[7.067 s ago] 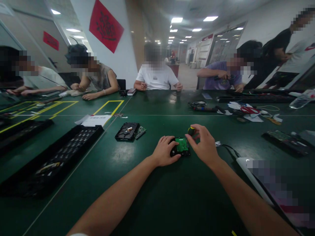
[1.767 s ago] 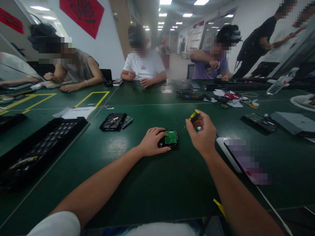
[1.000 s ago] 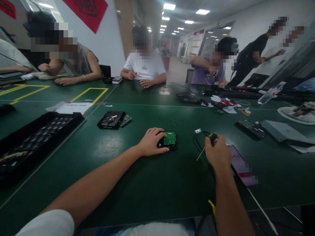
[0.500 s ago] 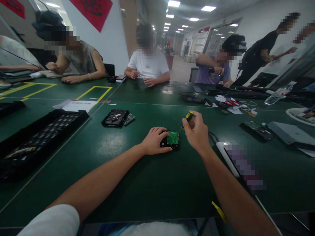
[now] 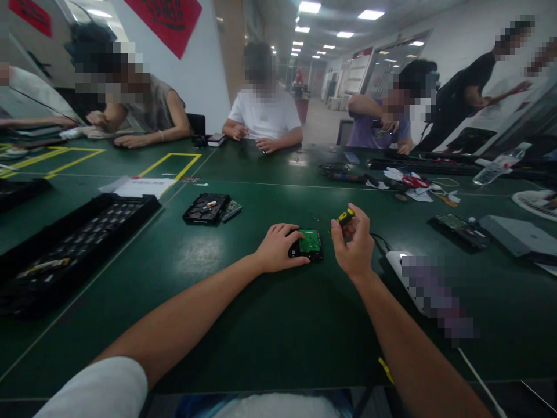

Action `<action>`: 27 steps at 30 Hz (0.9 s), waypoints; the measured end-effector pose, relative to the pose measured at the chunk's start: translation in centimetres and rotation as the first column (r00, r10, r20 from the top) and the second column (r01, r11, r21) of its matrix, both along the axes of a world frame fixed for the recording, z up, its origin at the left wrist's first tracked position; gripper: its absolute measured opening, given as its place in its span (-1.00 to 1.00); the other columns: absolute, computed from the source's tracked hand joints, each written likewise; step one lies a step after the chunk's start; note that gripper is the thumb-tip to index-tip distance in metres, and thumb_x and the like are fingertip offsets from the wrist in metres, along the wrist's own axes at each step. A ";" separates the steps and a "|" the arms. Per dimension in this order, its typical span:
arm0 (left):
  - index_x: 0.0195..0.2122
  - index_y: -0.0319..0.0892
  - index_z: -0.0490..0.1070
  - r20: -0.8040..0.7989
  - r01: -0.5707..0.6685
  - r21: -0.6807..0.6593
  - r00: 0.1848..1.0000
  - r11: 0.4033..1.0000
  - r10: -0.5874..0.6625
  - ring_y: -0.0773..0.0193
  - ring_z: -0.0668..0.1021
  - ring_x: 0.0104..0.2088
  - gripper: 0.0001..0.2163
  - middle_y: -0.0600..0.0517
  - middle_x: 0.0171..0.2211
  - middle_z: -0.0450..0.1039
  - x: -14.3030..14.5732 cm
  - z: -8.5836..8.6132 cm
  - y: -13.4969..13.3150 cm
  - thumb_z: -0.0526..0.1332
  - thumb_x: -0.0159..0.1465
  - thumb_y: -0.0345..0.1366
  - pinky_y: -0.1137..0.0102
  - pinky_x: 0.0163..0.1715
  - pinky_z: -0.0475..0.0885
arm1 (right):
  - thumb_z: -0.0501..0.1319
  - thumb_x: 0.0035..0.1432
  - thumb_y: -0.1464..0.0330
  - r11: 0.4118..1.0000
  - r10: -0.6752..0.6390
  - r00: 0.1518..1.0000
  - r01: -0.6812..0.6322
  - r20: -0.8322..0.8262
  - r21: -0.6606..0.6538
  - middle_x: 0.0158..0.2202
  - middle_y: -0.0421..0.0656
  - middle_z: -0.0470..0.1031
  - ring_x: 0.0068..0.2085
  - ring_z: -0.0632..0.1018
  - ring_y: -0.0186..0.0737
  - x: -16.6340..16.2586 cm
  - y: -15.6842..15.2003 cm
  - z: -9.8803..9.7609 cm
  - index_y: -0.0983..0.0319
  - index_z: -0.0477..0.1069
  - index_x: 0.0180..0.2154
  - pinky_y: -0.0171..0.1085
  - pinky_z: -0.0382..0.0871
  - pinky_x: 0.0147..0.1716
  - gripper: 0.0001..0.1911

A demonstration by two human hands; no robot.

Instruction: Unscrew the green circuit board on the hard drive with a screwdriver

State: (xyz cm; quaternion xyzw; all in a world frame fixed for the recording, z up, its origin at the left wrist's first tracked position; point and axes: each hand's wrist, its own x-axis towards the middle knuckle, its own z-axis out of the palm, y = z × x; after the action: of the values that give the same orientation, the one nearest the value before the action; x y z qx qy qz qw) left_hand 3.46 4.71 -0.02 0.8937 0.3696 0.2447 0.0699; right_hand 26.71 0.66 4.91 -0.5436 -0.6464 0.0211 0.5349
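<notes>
A black hard drive with a green circuit board point(image 5: 310, 241) lies flat on the dark green table point(image 5: 243, 325). My left hand point(image 5: 277, 247) grips its left side, with the thumb along the near edge and the fingers over the top. To the right of the drive, my right hand point(image 5: 354, 247) is closed round a yellow-and-black screwdriver point(image 5: 346, 217). The screwdriver is tilted, held above the table and apart from the drive; its tip is hard to make out. A few tiny bits, perhaps screws point(image 5: 315, 219), lie just beyond the drive.
Left of the drive are another opened hard drive point(image 5: 206, 208), a loose circuit board point(image 5: 232, 211) and a long black tray point(image 5: 82, 249). On the right lie a white device with a cable point(image 5: 402, 276), another drive point(image 5: 459, 230) and a grey box point(image 5: 516, 237). Several people sit opposite.
My right hand has moved right and slightly toward me with the screwdriver, away from the drive. My left hand stays on the drive. The whole view has shifted a little.
</notes>
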 end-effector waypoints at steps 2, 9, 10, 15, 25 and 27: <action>0.21 -0.05 0.47 -0.007 -0.001 0.004 1.000 1.000 0.001 -0.20 0.42 0.29 -0.36 -0.19 0.27 0.41 0.0 0.0 0.0 0.37 0.27 0.27 -0.14 0.32 0.28 | 0.22 0.40 0.08 1.000 -0.002 1.000 0.003 0.005 -0.020 -0.15 -0.07 0.62 -0.26 0.66 -0.10 0.3 0.1 0.0 0.23 0.23 0.36 -0.06 0.64 -0.20 -0.36; 0.20 -0.04 0.46 -0.012 0.000 -0.006 1.000 1.000 0.000 -0.21 0.41 0.30 -0.38 -0.18 0.28 0.40 0.0 0.0 -0.1 0.37 0.28 0.25 -0.13 0.32 0.28 | 0.21 0.40 0.07 0.999 0.028 0.999 -0.028 -0.021 -0.024 -0.17 -0.09 0.61 -0.27 0.65 -0.11 0.3 0.1 0.0 0.21 0.23 0.35 -0.08 0.63 -0.21 -0.37; 0.20 -0.04 0.46 -0.012 0.000 -0.007 1.000 1.000 0.000 -0.20 0.41 0.30 -0.38 -0.19 0.28 0.40 0.0 0.0 -0.1 0.37 0.28 0.25 -0.13 0.32 0.28 | 0.21 0.40 0.07 0.999 0.030 0.999 -0.031 -0.013 -0.031 -0.17 -0.09 0.61 -0.27 0.65 -0.11 0.3 0.1 0.0 0.20 0.23 0.35 -0.07 0.63 -0.21 -0.38; 0.21 -0.02 0.44 -0.005 -0.001 -0.012 1.000 1.000 0.001 -0.21 0.41 0.30 -0.39 -0.18 0.29 0.39 0.0 0.0 -0.1 0.39 0.27 0.22 -0.15 0.32 0.27 | 0.21 0.39 0.08 0.999 0.037 0.999 -0.036 0.017 -0.029 -0.18 -0.11 0.61 -0.29 0.62 -0.13 0.0 -0.2 0.0 0.16 0.25 0.34 -0.07 0.63 -0.20 -0.40; 0.21 -0.05 0.44 -0.012 0.002 -0.006 1.000 1.000 -0.002 -0.20 0.41 0.29 -0.38 -0.19 0.29 0.38 0.1 -0.1 -0.1 0.38 0.28 0.23 -0.14 0.32 0.26 | 0.21 0.41 0.07 0.999 0.041 0.998 -0.040 0.036 -0.031 -0.12 -0.09 0.62 -0.27 0.64 -0.13 0.1 -0.2 0.0 0.15 0.26 0.35 -0.07 0.64 -0.18 -0.40; 0.21 -0.04 0.44 -0.008 0.001 -0.006 1.000 1.000 -0.001 -0.20 0.41 0.30 -0.38 -0.18 0.29 0.38 0.2 -0.2 0.0 0.38 0.28 0.23 -0.13 0.32 0.26 | 0.22 0.40 0.07 0.999 0.044 0.998 -0.043 0.034 -0.026 -0.12 -0.10 0.62 -0.27 0.63 -0.14 0.1 -0.2 -0.1 0.14 0.26 0.34 -0.08 0.64 -0.19 -0.41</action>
State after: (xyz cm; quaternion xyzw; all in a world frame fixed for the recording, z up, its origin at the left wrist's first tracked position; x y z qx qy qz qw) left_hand 3.62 4.67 -0.19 0.8946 0.3703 0.2398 0.0713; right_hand 26.78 0.47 4.85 -0.5363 -0.6671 0.0315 0.5162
